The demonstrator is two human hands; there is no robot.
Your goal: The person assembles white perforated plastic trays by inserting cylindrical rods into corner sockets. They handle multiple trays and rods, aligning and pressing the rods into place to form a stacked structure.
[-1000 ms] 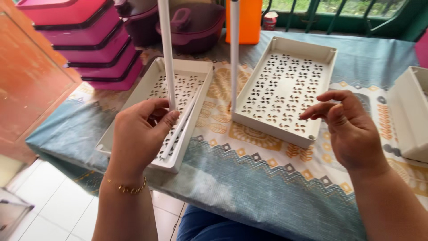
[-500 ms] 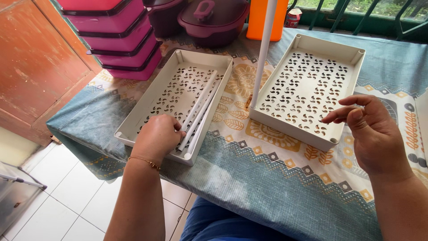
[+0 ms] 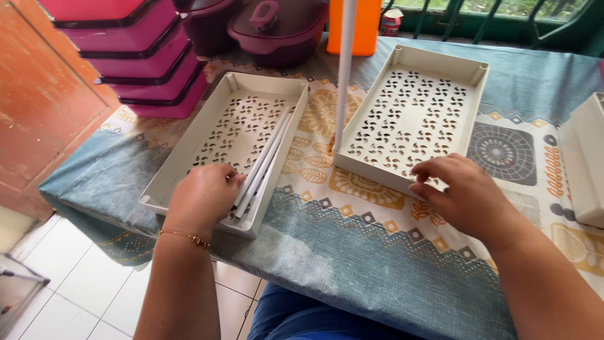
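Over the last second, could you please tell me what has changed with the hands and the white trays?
The left hand came down into the left tray onto the loose white rods; one rod that stood there upright is gone. The right hand dropped to the right tray's near edge. Both trays and the upright rod in the right tray stayed put.
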